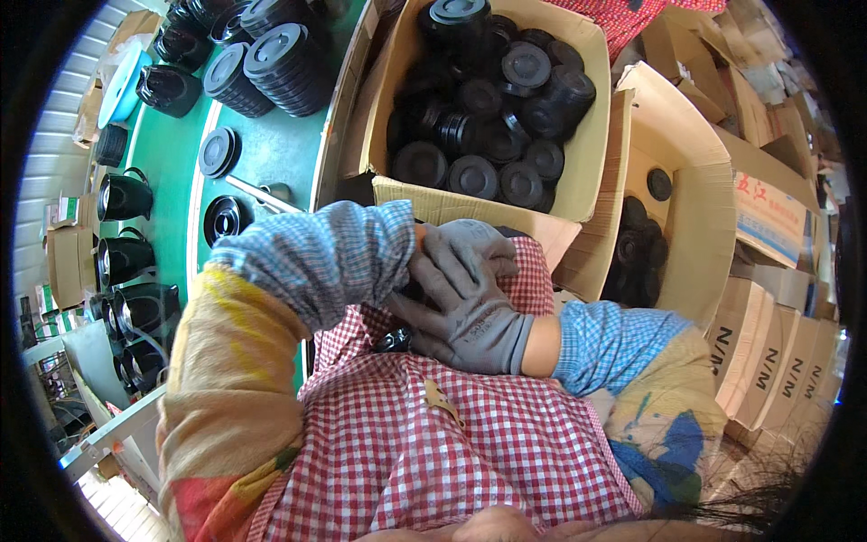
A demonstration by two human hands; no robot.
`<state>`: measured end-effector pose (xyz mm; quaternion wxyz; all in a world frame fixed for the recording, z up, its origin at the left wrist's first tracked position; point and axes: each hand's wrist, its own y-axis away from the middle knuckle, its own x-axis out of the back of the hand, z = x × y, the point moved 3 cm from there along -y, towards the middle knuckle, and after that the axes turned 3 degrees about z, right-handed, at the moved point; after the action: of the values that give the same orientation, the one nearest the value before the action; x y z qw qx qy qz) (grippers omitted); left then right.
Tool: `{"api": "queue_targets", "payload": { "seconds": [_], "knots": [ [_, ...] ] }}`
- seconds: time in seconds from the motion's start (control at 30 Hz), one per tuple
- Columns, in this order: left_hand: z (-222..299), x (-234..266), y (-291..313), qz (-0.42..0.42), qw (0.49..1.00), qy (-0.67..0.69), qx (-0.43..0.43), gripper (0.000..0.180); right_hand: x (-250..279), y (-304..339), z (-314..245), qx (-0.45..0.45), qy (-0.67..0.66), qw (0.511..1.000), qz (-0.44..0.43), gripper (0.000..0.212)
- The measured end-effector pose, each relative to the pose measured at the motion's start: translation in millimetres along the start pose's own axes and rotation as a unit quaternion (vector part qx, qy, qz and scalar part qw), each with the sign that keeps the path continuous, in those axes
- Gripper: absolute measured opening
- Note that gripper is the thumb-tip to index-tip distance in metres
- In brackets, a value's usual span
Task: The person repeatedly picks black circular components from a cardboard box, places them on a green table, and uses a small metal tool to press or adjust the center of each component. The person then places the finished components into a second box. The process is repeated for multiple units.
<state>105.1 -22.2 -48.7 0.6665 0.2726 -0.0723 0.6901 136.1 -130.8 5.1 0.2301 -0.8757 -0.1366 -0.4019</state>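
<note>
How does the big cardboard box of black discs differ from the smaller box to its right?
The big cardboard box is heaped nearly to the rim with black discs; the smaller box holds only a few discs, low down. The big box sits right above the gloved hands; the smaller box lies off to the right. Both are open brown cardboard holding round black discs.

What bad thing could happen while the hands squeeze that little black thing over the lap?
The right hand and left hand cover most of the small black part held above the checked apron, so it might slip and drop unseen. Also, the cardboard box heaped with black round lids sits close ahead; an elbow bump could perhaps spill some.
</note>
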Motion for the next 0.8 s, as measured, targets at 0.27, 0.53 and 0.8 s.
{"api": "queue_targets", "payload": {
  "seconds": [0.27,0.53,0.8],
  "knots": [
    [-4.4,17.6,21.2,0.136,0.878,-0.025,-0.458,0.041,20.0,28.0,80.1,0.095,-0.103,0.984,-0.108,0.087],
    [6.3,4.8,-11.5,-0.144,0.983,-0.004,0.118,0.039,-6.0,7.5,0.9,0.039,0.013,0.999,-0.008,0.069],
    [-40.9,33.0,58.3,0.132,0.991,0.013,0.03,0.032,41.3,52.4,114.7,-0.222,-0.277,0.909,0.217,0.06]
  ]
}}
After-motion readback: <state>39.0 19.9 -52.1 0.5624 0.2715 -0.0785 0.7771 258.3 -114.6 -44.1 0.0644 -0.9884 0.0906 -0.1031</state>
